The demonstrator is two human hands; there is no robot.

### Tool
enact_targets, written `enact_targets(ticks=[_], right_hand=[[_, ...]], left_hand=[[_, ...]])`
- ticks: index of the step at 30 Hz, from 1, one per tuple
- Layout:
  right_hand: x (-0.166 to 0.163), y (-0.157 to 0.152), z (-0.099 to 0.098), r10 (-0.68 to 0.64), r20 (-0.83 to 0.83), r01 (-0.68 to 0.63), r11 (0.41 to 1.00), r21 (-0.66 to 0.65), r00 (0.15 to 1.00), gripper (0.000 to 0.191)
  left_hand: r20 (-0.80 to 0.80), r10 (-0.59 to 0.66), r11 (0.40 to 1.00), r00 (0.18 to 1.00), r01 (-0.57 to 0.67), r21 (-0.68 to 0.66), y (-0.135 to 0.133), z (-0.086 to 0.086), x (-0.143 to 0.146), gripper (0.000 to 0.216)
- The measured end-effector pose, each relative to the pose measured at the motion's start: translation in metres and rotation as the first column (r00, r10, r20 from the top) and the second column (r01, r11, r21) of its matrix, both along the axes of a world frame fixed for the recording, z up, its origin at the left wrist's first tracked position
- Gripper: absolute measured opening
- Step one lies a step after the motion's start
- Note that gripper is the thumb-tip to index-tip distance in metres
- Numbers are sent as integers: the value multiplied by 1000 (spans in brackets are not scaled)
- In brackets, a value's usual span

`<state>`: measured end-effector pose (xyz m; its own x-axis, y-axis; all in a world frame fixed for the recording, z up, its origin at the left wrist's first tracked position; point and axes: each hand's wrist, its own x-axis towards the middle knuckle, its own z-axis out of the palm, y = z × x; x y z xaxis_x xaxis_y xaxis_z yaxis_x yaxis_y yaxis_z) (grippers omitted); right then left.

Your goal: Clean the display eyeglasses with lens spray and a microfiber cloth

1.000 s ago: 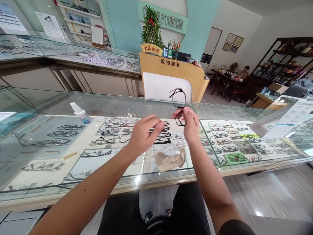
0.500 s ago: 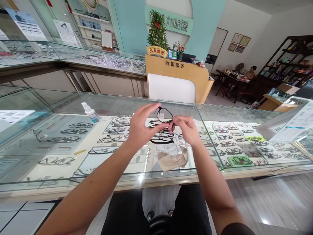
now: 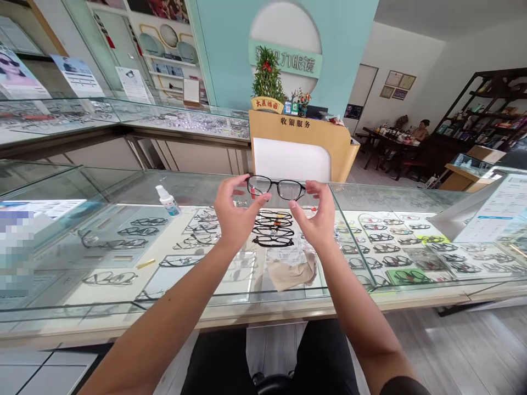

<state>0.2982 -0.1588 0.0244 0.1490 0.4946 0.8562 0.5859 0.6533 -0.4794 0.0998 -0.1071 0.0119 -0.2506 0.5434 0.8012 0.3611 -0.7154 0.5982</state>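
Observation:
A pair of black-framed eyeglasses (image 3: 274,183) is held up level above the glass counter, both lenses facing me. My left hand (image 3: 236,211) grips its left end between thumb and fingers. At the other end, my right hand (image 3: 316,211) pinches the frame near the hinge. The temples are mostly hidden. Below my hands, several black eyeglasses (image 3: 272,240) lie in a column at the counter. A beige cloth (image 3: 290,272) rests crumpled on the glass nearer to me. To the left stands a white spray bottle (image 3: 168,201).
The glass display counter (image 3: 230,307) runs across in front of me, with many eyeglasses inside. A white sign stand (image 3: 489,211) is on the right. Beyond are a wooden cashier desk (image 3: 341,151) and a person (image 3: 420,130) seated at a far table.
The eyeglasses have turned from a steep tilt to level, lenses toward me. My right hand has shifted to their right end, and the hands are farther apart. The view has tipped up slightly.

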Motion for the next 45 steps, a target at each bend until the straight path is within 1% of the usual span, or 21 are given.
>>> enact_targets(ticks=[2,4,7,10,12,14,16,17,20,22,24,28,31,34,38,42,45], right_hand=[[-2,-3,10,-40,33,39,999,38,999,42],[-3,-8,28,-74,46,70,995,77,996,39],[-4,-16,67,-90,65,82,989,125,994,39],[-5,-24,107,-127,50,116,978,174,991,42],[-4,-28,127,-117,34,110,982,153,993,41],[-4,-30,138,-79,27,75,991,112,997,39],[-2,-30,141,-57,20,55,996,72,998,40],[-1,-29,141,-55,16,54,997,58,998,40],[3,-24,137,-69,20,68,997,46,997,41],[7,-20,135,-90,37,89,996,29,995,40],[10,-17,134,-118,58,118,993,1,991,41],[12,-18,137,-159,114,168,983,-76,981,44],[12,-21,140,-195,159,218,966,-140,968,46],[13,-23,141,-216,180,244,958,-149,960,47],[13,-23,140,-232,202,265,952,-153,952,47],[11,-23,139,-246,228,291,938,-187,942,46],[8,-23,139,-271,243,323,924,-205,931,44]], left_hand=[[2,18,1000,1000,-19,19,-3,14,1,57],[12,20,997,1000,-21,71,-5,34,2,56],[48,-17,985,999,9,171,-9,75,3,57],[59,-81,971,995,65,231,-17,116,4,55],[58,-89,968,994,72,242,-24,136,4,53],[45,-48,971,998,36,238,-31,147,4,51],[16,-12,975,1000,8,223,-34,151,2,50],[-2,-15,978,1000,15,210,-34,152,1,49],[-47,-87,985,995,93,144,-29,150,-4,46],[-69,-114,985,991,122,119,-24,148,-6,44],[-108,-84,988,991,97,117,-21,146,-8,44],[-213,65,996,975,-52,67,-23,143,-6,42],[-264,123,992,957,-120,25,-24,141,-3,40],[-289,125,992,949,-126,16,-24,140,-1,38],[-290,131,991,948,-126,35,-22,139,-1,38],[-277,114,993,954,-108,39,-21,138,-1,41],[-283,124,992,951,-113,55,-18,137,-1,40]])
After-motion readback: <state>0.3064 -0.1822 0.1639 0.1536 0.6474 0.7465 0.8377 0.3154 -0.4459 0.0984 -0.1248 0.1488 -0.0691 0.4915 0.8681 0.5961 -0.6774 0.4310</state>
